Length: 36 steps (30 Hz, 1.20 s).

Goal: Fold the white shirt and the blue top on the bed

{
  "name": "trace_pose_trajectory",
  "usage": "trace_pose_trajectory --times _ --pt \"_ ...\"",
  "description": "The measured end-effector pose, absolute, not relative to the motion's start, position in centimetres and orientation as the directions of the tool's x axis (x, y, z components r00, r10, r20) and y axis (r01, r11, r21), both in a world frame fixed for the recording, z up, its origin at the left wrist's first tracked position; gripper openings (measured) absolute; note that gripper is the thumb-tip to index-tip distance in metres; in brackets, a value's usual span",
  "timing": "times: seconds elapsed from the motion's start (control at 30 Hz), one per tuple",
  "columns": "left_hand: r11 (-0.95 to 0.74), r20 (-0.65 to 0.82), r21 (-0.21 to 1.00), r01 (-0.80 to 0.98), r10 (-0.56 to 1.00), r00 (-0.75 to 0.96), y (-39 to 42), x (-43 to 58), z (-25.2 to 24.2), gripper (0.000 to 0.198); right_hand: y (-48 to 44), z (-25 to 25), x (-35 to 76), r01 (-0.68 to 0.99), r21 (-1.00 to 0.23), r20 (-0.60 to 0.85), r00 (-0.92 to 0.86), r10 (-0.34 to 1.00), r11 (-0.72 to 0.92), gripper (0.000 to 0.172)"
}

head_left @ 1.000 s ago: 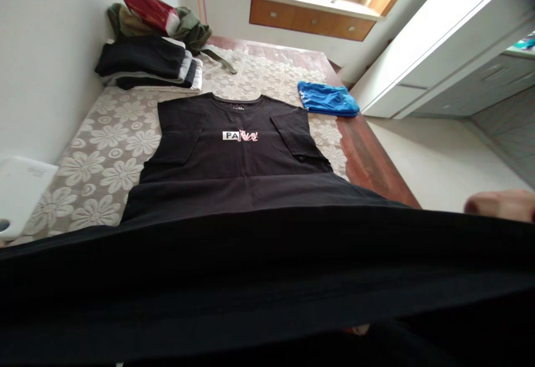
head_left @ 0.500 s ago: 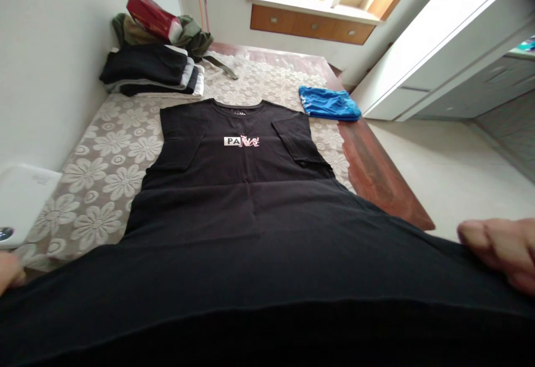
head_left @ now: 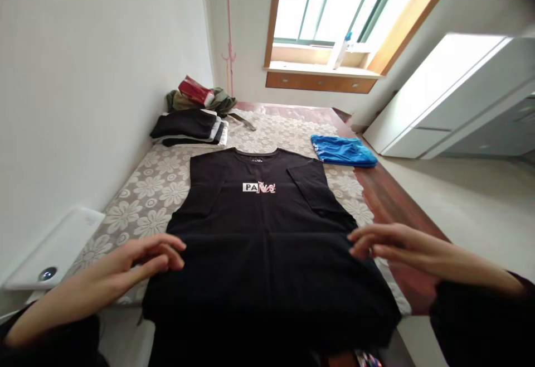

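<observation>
A black T-shirt lies spread on the table, neckline toward the far end, sleeves folded inward, a "PAWS" print on its chest. Its lower part drapes over the near edge. At its left side, my left hand hovers with fingers apart and slightly curled, holding nothing. My right hand is over the shirt's right side, also with loosely bent, parted fingers and nothing in them.
Folded clothes are stacked at the back left, beside a red package on olive fabric. A folded blue garment lies at the back right. A white device stands at the left edge of the flowered tablecloth.
Both hands have let go of the shirt's hem and moved inward over its sides. The hem has dropped over the near edge. The view has tilted up.
</observation>
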<state>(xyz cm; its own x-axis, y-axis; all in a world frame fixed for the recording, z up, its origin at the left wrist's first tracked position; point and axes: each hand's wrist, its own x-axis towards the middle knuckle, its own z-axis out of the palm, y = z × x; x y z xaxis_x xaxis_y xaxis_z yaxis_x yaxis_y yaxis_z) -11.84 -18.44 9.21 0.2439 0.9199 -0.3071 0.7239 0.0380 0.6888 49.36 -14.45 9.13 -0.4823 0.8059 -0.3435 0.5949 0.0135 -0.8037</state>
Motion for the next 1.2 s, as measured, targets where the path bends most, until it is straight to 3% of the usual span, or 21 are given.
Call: trace_pose_trajectory --times 0.1,0.17,0.2,0.27,0.43,0.53,0.67,0.83,1.0,1.2 --pt "-0.060 -0.178 0.640 0.766 0.958 0.224 -10.4 -9.0 9.3 0.053 -3.2 9.1 46.5 0.630 -0.753 -0.162 -0.455 0.876 0.189 0.063" --pt "-0.078 -0.126 0.496 0.865 0.979 0.161 -5.0 -8.1 8.5 0.052 3.1 7.8 45.0 0.776 -0.568 -0.051 -0.367 0.929 0.276 0.051" --pt "-0.057 -0.122 0.412 0.910 0.986 0.117 -2.4 -8.0 8.0 0.052 5.7 6.9 44.2 0.856 -0.446 -0.011 -0.298 0.954 0.262 0.039" --pt "-0.001 -0.085 0.347 0.938 0.996 0.032 2.2 -8.0 6.8 0.051 9.6 5.1 42.8 0.910 -0.341 0.041 -0.238 0.970 0.237 0.030" --pt "0.157 0.005 0.269 0.950 0.986 -0.164 9.7 -8.5 4.5 0.046 14.3 2.0 40.7 0.957 -0.213 0.120 -0.175 0.977 0.198 0.029" --pt "0.147 0.041 0.275 0.950 0.986 -0.164 11.8 -8.9 3.6 0.042 15.5 1.1 41.2 0.965 -0.177 0.134 -0.173 0.976 0.196 0.029" --pt "0.048 0.044 0.359 0.932 0.997 -0.068 13.5 -9.4 3.2 0.028 16.5 1.0 42.7 0.956 -0.188 0.117 -0.207 0.971 0.226 0.022" --pt "-0.041 0.068 0.523 0.852 0.998 0.007 14.2 -9.4 3.6 0.029 16.5 1.7 43.9 0.921 -0.254 0.138 -0.268 0.953 0.296 0.018" --pt "-0.122 0.172 0.653 0.747 0.985 0.011 13.2 -8.9 6.5 0.045 15.6 4.2 45.1 0.864 -0.359 0.260 -0.272 0.926 0.354 0.029" --pt "-0.183 0.211 0.772 0.609 0.977 0.027 11.0 -8.7 15.1 0.069 12.2 12.0 47.0 0.683 -0.620 0.372 -0.177 0.911 0.386 0.054"
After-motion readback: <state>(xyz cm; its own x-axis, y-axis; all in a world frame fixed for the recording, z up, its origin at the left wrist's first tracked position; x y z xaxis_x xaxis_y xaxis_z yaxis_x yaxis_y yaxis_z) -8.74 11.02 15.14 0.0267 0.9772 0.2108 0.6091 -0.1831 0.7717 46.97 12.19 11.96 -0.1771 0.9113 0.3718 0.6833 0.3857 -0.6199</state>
